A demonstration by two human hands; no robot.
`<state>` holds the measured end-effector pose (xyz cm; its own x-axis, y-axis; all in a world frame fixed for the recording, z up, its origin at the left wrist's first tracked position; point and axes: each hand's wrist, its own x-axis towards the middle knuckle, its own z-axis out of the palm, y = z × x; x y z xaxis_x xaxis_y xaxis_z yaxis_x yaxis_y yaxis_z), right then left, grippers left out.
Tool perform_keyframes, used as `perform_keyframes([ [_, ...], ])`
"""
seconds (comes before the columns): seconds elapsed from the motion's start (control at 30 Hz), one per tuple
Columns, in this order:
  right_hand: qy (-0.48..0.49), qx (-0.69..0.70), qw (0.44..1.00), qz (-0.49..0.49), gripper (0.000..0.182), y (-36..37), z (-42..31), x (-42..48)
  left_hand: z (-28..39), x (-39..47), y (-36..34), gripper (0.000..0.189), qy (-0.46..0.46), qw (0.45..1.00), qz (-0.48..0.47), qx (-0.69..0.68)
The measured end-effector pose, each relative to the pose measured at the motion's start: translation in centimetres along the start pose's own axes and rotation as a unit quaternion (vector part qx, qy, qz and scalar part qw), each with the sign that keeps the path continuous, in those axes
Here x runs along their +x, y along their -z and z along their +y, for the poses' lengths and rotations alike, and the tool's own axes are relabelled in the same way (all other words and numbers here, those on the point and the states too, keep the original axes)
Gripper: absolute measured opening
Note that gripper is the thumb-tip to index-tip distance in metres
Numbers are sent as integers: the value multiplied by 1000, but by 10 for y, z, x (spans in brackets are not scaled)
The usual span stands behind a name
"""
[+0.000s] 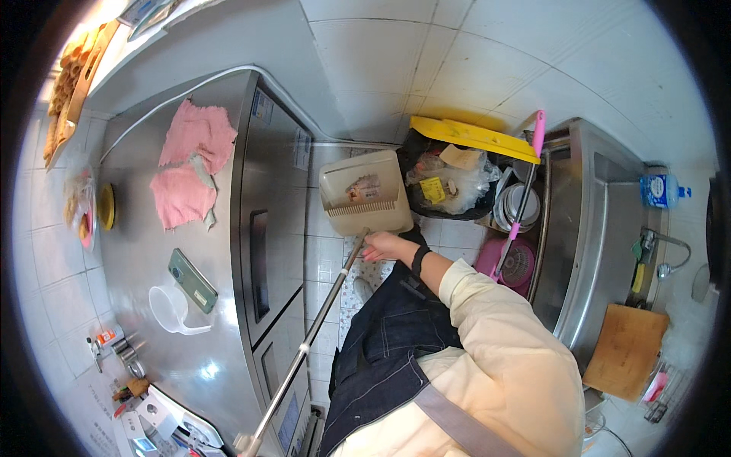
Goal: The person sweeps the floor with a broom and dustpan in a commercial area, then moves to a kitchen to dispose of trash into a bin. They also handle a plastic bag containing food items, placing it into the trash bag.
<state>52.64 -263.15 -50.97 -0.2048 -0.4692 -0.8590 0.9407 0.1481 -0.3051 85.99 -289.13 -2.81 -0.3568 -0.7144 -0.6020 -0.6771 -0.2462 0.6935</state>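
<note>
A beige plastic dustpan point(365, 194) with comb teeth stands beside a bin, its inside facing up, with a scrap or label bearing print inside. Its long metal pole point(308, 337) runs down to the lower left. My right hand point(384, 247), with a black band at the wrist, is at the pole's lower end by the dustpan, fingers curled; whether they close round the pole cannot be told. My left hand is out of view. The black-lined bin point(451, 188) holds plastic bags and scraps, with a yellow lid point(468, 137) behind it.
A steel fridge point(200, 245) on the left bears pink cloths point(197, 143), a green phone point(193, 280) and a clear plastic dipper point(171, 308). A pink-handled pole point(522, 200) leans by the bin, near bowls point(517, 205) and a pink basket point(519, 263). The steel sink point(617, 228) is at the right.
</note>
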Motion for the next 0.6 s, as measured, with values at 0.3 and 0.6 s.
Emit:
perform_keyframes([
  [0.3,344,-480,651,477,33,196,-78,-37,15,87,-174,23,-48,994,9,101],
  [0.6,325,-649,549,413,55,304,-100,44,6,177,-240,23,-97,967,58,229],
])
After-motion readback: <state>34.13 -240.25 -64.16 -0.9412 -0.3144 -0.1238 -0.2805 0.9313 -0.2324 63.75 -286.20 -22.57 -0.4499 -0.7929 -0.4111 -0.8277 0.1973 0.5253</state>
